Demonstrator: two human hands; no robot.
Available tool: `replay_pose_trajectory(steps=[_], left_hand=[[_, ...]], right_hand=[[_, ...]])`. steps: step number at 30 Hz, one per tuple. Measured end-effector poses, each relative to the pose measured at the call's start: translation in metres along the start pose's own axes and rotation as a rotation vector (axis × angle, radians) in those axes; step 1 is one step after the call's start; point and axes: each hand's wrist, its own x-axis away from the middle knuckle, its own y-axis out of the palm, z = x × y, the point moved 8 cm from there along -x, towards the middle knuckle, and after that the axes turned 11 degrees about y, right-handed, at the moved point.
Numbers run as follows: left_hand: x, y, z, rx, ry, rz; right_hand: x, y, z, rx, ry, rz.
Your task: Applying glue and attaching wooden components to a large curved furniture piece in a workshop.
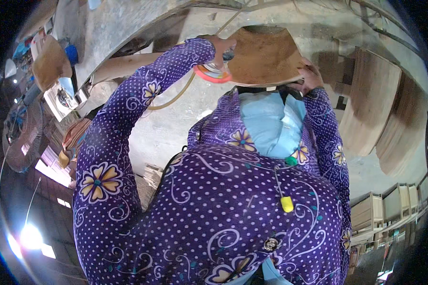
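A curved brown wooden panel (pixel 264 54) is in front of me, above my lap. My left hand (pixel 222 50) is closed around a round sander (pixel 213 74) with a red-orange rim, at the panel's left edge. A yellowish hose (pixel 179 98) runs near the sander. At the panel's lower right corner, my right hand (pixel 310 78) grips its edge, with part of the fingers hidden. Beneath the panel a light blue cloth (pixel 268 126) lies over my lap.
Stacks of wooden panels (pixel 371 102) stand to the right, with pale wooden drawer-like pieces (pixel 368 211) further along. A mesh-caged fan (pixel 24 137) and another curved brown panel (pixel 52 64) are on the left. A yellow earplug (pixel 287 204) hangs on a cord over my chest.
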Motion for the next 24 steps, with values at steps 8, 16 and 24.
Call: replay_pose_trajectory(steps=[8,16,24], left_hand=[[0.044,0.002,-0.025,-0.193,-0.185,-0.083],[0.117,0.001,-0.059,-0.159,-0.387,0.324],[0.226,-0.014,0.0,0.28,-0.269,0.965]], right_hand=[[0.002,0.001,0.023,-0.246,0.167,-0.064],[-0.008,-0.029,0.032,-0.17,0.096,-0.16],[-0.032,-0.05,0.011,-0.04,-0.036,-0.422]])
